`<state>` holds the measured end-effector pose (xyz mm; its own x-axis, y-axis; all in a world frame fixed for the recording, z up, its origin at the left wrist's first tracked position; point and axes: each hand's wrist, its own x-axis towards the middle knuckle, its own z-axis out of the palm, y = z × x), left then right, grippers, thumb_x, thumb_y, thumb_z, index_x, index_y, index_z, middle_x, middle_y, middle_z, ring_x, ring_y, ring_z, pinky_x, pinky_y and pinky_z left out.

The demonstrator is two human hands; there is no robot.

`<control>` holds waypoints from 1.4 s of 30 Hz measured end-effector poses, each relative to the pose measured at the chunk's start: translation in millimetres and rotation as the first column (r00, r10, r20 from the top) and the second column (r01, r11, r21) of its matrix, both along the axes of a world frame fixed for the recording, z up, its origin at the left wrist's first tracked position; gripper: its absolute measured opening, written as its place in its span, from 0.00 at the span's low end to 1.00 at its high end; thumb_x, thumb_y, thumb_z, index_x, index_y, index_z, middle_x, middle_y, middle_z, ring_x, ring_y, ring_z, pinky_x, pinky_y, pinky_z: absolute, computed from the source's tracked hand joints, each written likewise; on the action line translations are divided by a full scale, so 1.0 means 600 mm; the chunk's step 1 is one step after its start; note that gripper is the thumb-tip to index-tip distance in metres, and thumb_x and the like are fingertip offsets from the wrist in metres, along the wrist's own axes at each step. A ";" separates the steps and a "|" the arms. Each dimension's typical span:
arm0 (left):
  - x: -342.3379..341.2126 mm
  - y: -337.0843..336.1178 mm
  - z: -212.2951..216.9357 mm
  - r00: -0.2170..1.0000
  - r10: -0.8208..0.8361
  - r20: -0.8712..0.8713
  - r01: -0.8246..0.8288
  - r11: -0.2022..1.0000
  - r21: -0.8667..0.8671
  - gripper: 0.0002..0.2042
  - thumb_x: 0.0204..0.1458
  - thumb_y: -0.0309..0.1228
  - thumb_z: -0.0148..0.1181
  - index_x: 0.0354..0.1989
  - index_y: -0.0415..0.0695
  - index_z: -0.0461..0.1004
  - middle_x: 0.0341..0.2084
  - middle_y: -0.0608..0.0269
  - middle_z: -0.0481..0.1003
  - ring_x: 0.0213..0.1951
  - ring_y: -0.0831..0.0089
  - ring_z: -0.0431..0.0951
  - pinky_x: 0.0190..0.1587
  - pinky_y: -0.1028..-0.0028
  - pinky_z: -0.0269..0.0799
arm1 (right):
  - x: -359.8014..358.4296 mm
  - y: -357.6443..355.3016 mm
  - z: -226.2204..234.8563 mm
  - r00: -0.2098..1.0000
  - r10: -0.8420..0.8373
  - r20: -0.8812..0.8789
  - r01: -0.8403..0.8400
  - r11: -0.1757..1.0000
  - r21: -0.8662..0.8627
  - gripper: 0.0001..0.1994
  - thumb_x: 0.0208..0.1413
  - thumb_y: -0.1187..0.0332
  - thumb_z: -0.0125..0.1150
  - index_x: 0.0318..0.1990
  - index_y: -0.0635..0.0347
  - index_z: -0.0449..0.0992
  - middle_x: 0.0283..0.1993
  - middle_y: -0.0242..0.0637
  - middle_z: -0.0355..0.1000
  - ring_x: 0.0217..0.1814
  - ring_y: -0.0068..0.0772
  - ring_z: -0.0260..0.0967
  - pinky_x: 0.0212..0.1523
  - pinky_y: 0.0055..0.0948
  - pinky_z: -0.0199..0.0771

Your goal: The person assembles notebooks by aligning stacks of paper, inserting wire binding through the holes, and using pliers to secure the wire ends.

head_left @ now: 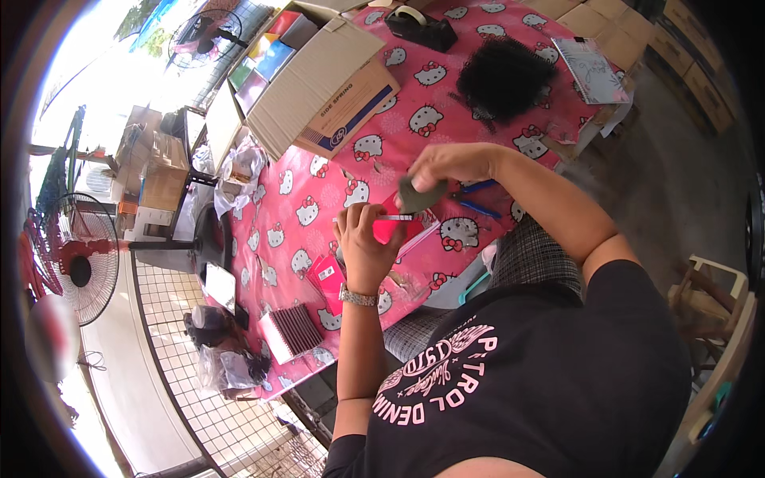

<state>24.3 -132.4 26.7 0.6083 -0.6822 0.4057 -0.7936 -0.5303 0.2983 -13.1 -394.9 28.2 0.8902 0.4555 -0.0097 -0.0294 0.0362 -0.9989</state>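
Note:
My left hand [362, 239], with a watch on its wrist, is closed on a bright pink-covered notebook [389, 231]. The notebook's pale page edge is turned up. Just above and to the right, my right hand [454, 165] grips a dark olive-green flat piece [422, 196], slightly blurred; its kind is unclear. That piece hangs close over the notebook's edge. Blue-handled pliers [480, 209] lie beside my right hand. Loose pink covers [325, 275] rest on the table left of my left wrist.
A pink patterned tablecloth [426, 119] covers the table. An open cardboard box [347, 103] holds colourful items. Black coils [506, 78], a tape dispenser [421, 30] and a printed notebook [591, 70] lie at the far side. Spiral-bound notebooks [292, 334] stand near left; a fan [80, 267] is beyond.

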 end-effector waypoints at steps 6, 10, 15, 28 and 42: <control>0.006 0.005 0.000 1.000 0.011 -0.003 -0.011 1.000 0.004 0.16 0.44 0.38 0.71 0.39 0.47 0.76 0.39 0.62 0.74 0.47 0.58 0.71 0.53 0.59 0.63 | 0.002 0.015 0.037 0.998 -0.029 0.050 0.034 0.995 -0.092 0.13 0.56 0.63 0.65 0.42 0.65 0.79 0.46 0.35 0.80 0.46 0.20 0.73 0.50 0.23 0.71; 0.003 0.005 0.000 0.999 0.032 -0.014 -0.033 0.999 -0.024 0.15 0.44 0.38 0.71 0.38 0.47 0.76 0.38 0.62 0.74 0.47 0.58 0.71 0.52 0.59 0.63 | -0.017 0.026 0.030 0.983 -0.127 0.130 0.125 0.992 0.026 0.12 0.55 0.64 0.67 0.30 0.62 0.72 0.56 0.41 0.75 0.47 0.22 0.72 0.48 0.25 0.71; 0.002 0.006 0.005 1.000 0.019 -0.013 -0.019 0.999 0.032 0.15 0.44 0.38 0.71 0.38 0.47 0.76 0.39 0.63 0.74 0.46 0.58 0.71 0.52 0.59 0.64 | -0.023 0.023 0.016 0.996 -0.070 0.057 0.043 0.925 0.377 0.12 0.54 0.68 0.67 0.28 0.60 0.68 0.66 0.48 0.66 0.54 0.26 0.71 0.52 0.28 0.71; 0.027 0.020 0.006 0.995 0.007 -0.098 -0.014 0.997 -0.073 0.17 0.43 0.28 0.71 0.42 0.45 0.74 0.41 0.57 0.73 0.47 0.55 0.71 0.53 0.59 0.66 | 0.000 0.043 0.047 0.992 0.033 0.126 -0.100 0.807 0.582 0.14 0.50 0.68 0.71 0.42 0.61 0.77 0.63 0.45 0.68 0.64 0.36 0.67 0.64 0.36 0.65; 0.059 0.053 0.004 0.968 -0.016 -0.250 -0.016 0.992 -0.125 0.10 0.53 0.24 0.65 0.43 0.40 0.74 0.41 0.57 0.76 0.40 0.65 0.77 0.39 0.71 0.72 | 0.070 0.056 0.022 0.989 0.150 0.015 -0.150 0.966 0.210 0.20 0.54 0.68 0.68 0.55 0.61 0.76 0.55 0.37 0.74 0.59 0.27 0.69 0.61 0.28 0.67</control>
